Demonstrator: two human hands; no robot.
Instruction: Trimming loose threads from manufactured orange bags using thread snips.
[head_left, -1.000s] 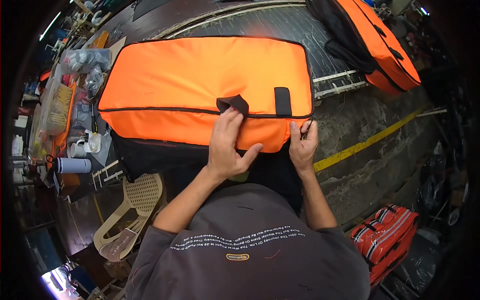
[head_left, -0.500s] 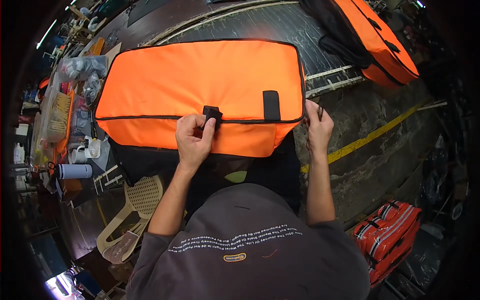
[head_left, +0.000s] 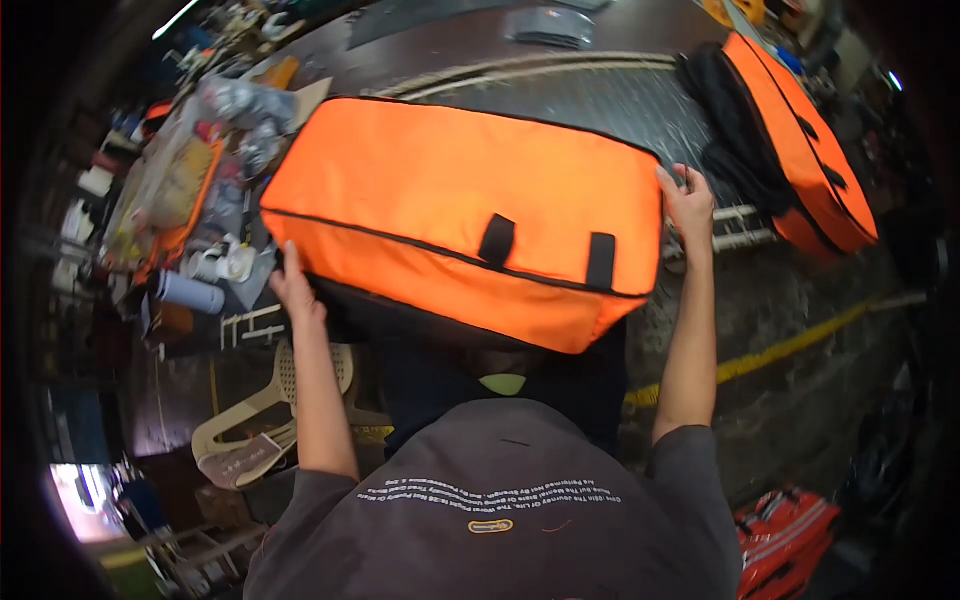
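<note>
Two grey sleeves (head_left: 680, 465) nearest, bare forearms reaching away from me. Near right, a red bag (head_left: 785, 550) with pale stripes, on its own. Near left, a beige chair (head_left: 240, 425) with a perforated back, just beyond my left elbow. A yellow line (head_left: 770, 355) crosses the floor to the right of my right forearm. Middle of the scene: a big orange bag (head_left: 430, 185) with black piping lies in front of me, set aslant, its left end farther off than its near right corner. My left hand (head_left: 297, 287) is at its left end, fingers raised against the lower near corner; whether they are clamped, cannot tell. Two black tabs stand on the near right part of the bag, a folded one (head_left: 497, 240) at the piping and a flatter one (head_left: 601, 262) to its right. My right hand (head_left: 688, 205) is at the far right corner, thumb against the edge, other fingers curled in; something dark by them, too small to name, grip unclear. Left of the bag, a pale cylinder (head_left: 190, 292), and farther, a clear bin (head_left: 175, 195). Far right, a second orange bag (head_left: 800, 150). Farthest, a flat packet (head_left: 550, 28) on a dark table (head_left: 440, 40).
</note>
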